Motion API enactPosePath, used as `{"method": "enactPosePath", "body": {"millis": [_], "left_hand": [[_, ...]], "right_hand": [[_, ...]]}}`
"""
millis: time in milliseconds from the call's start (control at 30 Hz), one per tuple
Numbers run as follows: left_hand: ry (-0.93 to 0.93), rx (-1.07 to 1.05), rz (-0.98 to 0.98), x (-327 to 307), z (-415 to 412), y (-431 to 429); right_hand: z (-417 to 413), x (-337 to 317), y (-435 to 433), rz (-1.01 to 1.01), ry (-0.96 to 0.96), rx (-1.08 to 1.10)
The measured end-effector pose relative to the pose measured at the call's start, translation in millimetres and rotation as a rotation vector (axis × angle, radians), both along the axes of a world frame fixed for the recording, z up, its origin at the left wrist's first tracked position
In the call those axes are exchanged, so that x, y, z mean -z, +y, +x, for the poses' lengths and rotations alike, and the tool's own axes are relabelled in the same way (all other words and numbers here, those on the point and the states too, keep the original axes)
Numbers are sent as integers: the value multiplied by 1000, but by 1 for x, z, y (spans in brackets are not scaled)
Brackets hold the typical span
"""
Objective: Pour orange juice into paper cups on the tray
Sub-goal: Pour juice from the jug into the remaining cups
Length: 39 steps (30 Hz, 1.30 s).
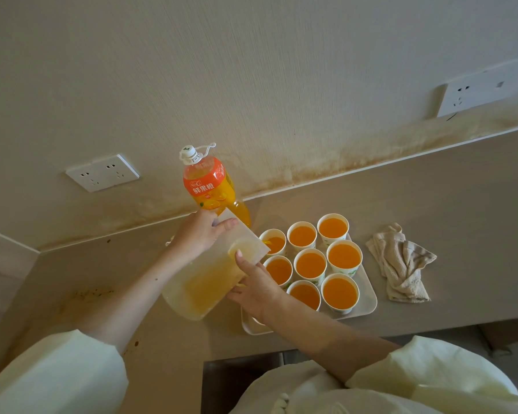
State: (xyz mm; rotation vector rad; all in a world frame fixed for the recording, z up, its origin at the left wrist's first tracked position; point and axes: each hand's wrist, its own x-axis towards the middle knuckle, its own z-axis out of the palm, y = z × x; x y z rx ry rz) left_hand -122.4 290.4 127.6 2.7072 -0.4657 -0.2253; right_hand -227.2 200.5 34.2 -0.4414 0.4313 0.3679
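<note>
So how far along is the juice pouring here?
Seven cups on the tray already look full. In hand: the left hand grips the tilted pitcher, right hand steadying it, juice running into the back-left cup. Left: finishing that cup; the right hand hides the tray's near-left corner, so a ninth cup cannot be ruled out.

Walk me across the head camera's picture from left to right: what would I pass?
Wall socket → orange juice bottle → tray of paper cups holding juice → crumpled cloth → second wall socket.
</note>
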Motion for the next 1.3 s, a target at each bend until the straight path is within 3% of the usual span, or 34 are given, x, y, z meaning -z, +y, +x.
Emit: {"method": "enactPosePath", "body": {"millis": [1300], "left_hand": [[-27, 24, 48, -5, 6, 0]], "right_hand": [[6, -2, 3, -12, 0, 0]]}}
